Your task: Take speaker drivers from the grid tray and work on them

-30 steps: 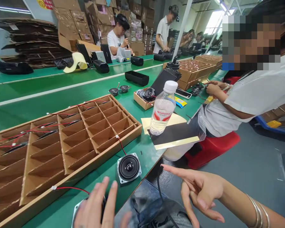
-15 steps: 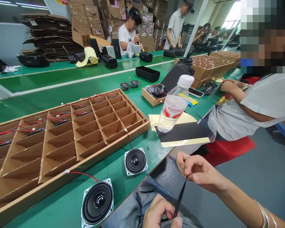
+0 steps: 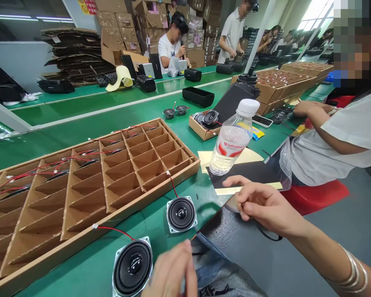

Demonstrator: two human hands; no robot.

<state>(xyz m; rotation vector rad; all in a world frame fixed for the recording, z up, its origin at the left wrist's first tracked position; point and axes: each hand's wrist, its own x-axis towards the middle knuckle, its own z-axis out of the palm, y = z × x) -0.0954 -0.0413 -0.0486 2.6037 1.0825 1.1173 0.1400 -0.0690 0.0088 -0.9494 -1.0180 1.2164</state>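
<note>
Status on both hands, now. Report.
Right hand open, empty, near black sheet. Left hand blurred beside wired speaker, hold unclear. Cardboard compartment tray just past speaker.

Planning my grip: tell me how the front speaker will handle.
The front speaker likely feels heavy for its size, given its metal frame. Its cone looks fragile, so hold the rim. The red wire looks floppy and may snag the cardboard tray.
</note>
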